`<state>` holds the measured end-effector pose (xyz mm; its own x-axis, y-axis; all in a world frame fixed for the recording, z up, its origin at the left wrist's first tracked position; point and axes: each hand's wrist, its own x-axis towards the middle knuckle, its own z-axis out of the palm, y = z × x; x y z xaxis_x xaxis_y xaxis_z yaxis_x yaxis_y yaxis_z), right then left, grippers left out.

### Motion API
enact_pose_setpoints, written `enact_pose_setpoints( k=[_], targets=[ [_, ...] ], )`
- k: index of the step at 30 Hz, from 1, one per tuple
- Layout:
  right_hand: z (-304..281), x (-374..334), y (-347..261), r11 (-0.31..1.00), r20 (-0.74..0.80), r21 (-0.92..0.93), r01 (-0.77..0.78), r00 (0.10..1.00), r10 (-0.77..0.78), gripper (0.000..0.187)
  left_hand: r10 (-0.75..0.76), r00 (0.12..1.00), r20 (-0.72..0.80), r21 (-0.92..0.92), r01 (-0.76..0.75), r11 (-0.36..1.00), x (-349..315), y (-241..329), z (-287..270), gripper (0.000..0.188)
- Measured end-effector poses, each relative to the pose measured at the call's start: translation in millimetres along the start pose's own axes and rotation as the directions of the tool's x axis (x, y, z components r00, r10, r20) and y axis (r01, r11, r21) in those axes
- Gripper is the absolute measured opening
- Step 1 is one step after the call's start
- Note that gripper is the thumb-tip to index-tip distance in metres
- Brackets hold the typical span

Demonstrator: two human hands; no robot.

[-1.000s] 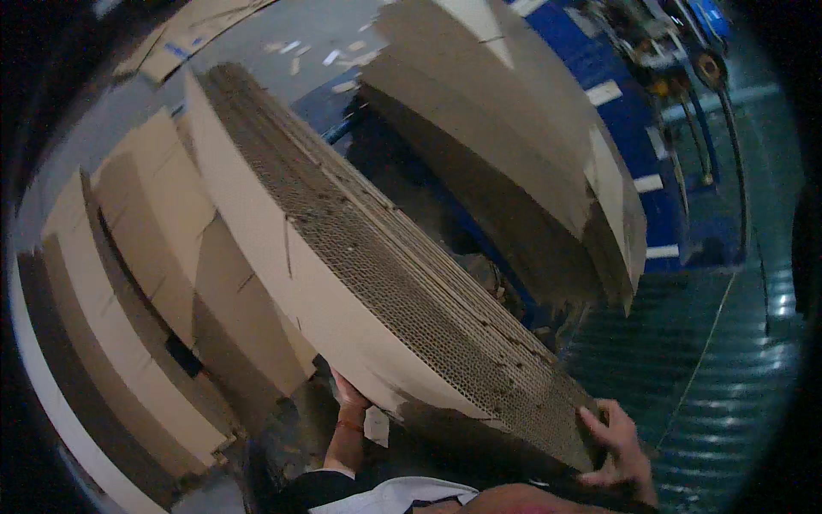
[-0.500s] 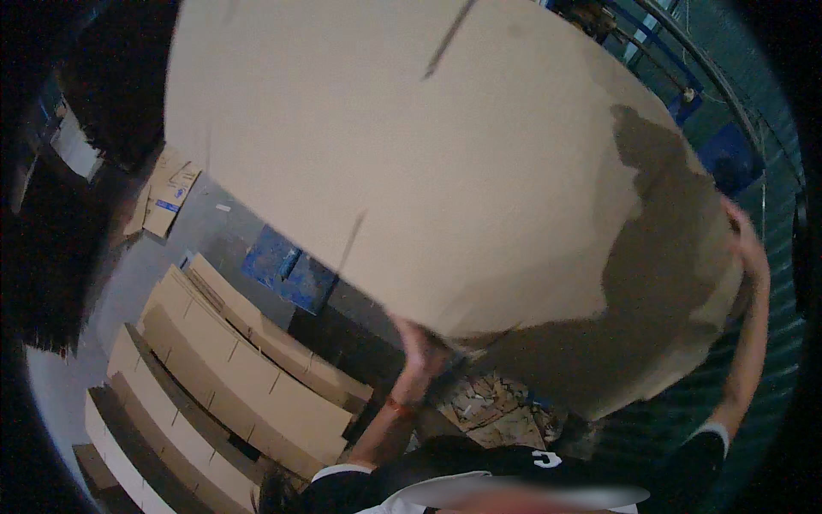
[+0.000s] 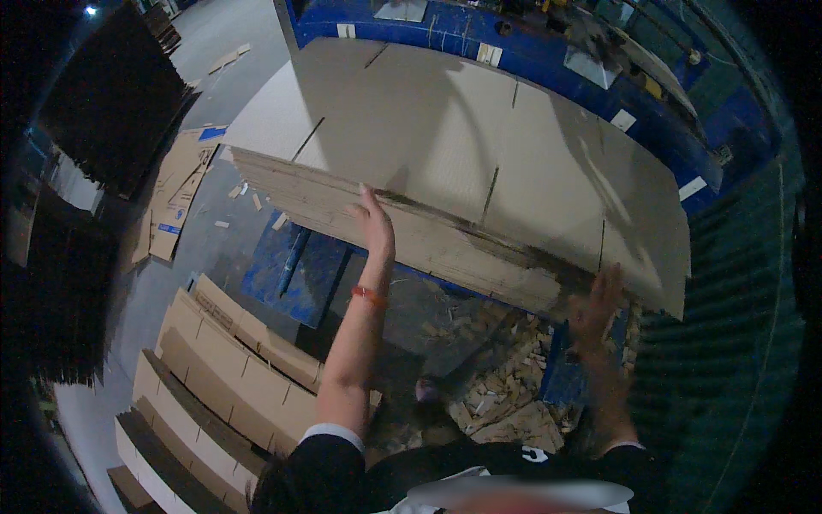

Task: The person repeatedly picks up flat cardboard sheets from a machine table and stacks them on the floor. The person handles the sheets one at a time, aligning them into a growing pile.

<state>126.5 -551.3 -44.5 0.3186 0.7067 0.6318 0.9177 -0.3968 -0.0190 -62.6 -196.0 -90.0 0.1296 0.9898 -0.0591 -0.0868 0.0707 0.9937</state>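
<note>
In front of me lies a thick stack of slotted cardboard sheets (image 3: pixel 411 128), its top sheet marked with several dark slits. Against the near edge of the stack rests my left hand (image 3: pixel 373 227), fingers stretched and palm flat, grasping nothing. An orange band circles that wrist. Farther right, my right hand (image 3: pixel 598 304) is at the near edge of the same stack, slightly blurred, with fingers extended and apart. The stack's far side lies along a blue machine (image 3: pixel 548 64) with pale blocks on its edge.
Bundles of slotted cardboard (image 3: pixel 231 368) stand at the lower left. Beyond them are flattened cartons (image 3: pixel 180 188) and a tall dark stack (image 3: pixel 111 103). A blue metal plate (image 3: pixel 291 270) lies below the main stack, with cardboard scraps (image 3: pixel 505 385) on the floor. Green corrugated wall (image 3: pixel 719 360) runs along the right.
The large cardboard sheet held up between both hands has come down and now lies flat on the stack. Both hands have let go and moved to its near edge.
</note>
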Motion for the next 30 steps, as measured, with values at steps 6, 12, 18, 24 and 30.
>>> enact_pose_setpoints(
  k=[6,12,18,24,30],
  targets=[
    [108,31,39,0.857,-0.213,-0.373,-0.356,0.931,0.295,0.069,-0.219,0.860,-0.461,0.332,0.396,0.856,66,-1,78,0.100],
    [94,32,48,0.660,-0.098,-0.751,-0.013,0.991,-0.092,0.059,-0.095,0.921,-0.378,0.426,0.263,0.866,46,4,79,0.095],
    [147,-33,8,0.989,-0.261,-0.143,-0.038,0.965,0.000,0.043,0.087,0.966,-0.243,0.081,-0.069,0.994,-36,-78,-44,0.083],
    [243,-287,-183,0.336,0.958,0.188,-0.923,0.097,-0.270,0.037,-0.519,0.806,-0.284,0.464,0.590,0.661,-307,-305,-355,0.060],
    [254,-376,-404,0.727,0.847,0.195,-0.658,-0.261,-0.464,0.045,-0.757,0.055,-0.652,0.017,0.998,0.057,-562,-364,-613,0.074]
  ],
)
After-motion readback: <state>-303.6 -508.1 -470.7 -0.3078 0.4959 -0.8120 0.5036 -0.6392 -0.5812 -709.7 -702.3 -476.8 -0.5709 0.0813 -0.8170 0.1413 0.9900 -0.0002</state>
